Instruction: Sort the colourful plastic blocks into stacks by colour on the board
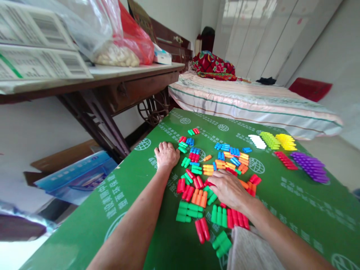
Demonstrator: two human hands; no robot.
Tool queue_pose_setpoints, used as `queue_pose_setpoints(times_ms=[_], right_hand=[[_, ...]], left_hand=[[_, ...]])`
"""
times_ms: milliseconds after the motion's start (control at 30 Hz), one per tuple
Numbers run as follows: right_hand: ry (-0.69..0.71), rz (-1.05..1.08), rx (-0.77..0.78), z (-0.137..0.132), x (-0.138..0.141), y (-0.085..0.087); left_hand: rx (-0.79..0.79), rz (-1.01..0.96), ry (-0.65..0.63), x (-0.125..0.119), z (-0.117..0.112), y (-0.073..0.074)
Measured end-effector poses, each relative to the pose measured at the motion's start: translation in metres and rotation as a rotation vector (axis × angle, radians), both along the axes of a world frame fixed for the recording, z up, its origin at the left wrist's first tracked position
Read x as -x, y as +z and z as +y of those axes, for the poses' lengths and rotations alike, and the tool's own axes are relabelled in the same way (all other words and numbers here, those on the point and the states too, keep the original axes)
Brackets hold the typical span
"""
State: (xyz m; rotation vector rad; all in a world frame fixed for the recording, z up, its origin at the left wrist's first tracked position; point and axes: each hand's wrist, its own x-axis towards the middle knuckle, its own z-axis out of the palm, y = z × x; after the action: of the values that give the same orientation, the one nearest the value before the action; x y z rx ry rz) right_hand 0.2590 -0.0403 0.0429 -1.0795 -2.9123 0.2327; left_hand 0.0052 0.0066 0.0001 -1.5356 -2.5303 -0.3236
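Note:
My left hand (167, 154) rests palm down on the green board, left of the scattered pieces, with its fingers laid on the surface and nothing in it. Among the bullet-shaped plastic building blocks, my right hand (227, 186) reaches in from the right. Its fingertips are closed at a red building block (207, 183), which the fingers partly cover. Around it lie green blocks (219, 215), orange blocks (199, 197), red blocks (202, 230) and blue blocks (234, 151), many joined in small groups.
Sorted block groups stand at the right: white (257, 141), lime green (269, 140), yellow (286, 141), red (286, 160) and purple (309, 167). Left of the green board (135, 176) is a sewing-machine table (146, 77) with bags and boxes. A bed (253, 99) stands beyond.

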Motion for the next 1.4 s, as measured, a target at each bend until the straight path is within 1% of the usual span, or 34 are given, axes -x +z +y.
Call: queue_pose_setpoints(times_ms=[167,267,433,600,867,1000,1267,1333,1400], right_hand=[[-0.043,-0.062,0.049,-0.001,0.008,0.010],[-0.060,-0.099,0.056,-0.003,0.011,0.012],[-0.078,-0.102,0.088,-0.006,0.009,0.011],[-0.141,-0.041,0.152,-0.006,0.007,0.010],[-0.238,-0.055,0.184,-0.004,0.009,0.011],[-0.247,0.003,0.200,0.000,0.007,0.007],[-0.246,0.174,0.265,0.008,-0.002,-0.013],[-0.247,0.190,0.274,0.007,-0.003,-0.013],[-0.242,0.162,0.264,0.005,-0.002,-0.011]], left_hand=[[-0.014,0.018,0.008,0.001,0.001,-0.006],[-0.023,0.025,0.010,0.002,0.001,-0.008],[-0.022,0.019,0.009,0.002,0.000,-0.007],[-0.020,0.008,0.007,0.001,0.000,-0.005],[-0.022,0.008,0.006,0.003,0.001,-0.007],[-0.017,0.005,0.005,0.002,0.001,-0.006],[-0.005,-0.010,0.000,0.001,0.001,-0.005],[-0.004,-0.013,0.000,0.001,0.001,-0.004],[-0.001,-0.016,0.001,0.001,0.000,-0.002]])
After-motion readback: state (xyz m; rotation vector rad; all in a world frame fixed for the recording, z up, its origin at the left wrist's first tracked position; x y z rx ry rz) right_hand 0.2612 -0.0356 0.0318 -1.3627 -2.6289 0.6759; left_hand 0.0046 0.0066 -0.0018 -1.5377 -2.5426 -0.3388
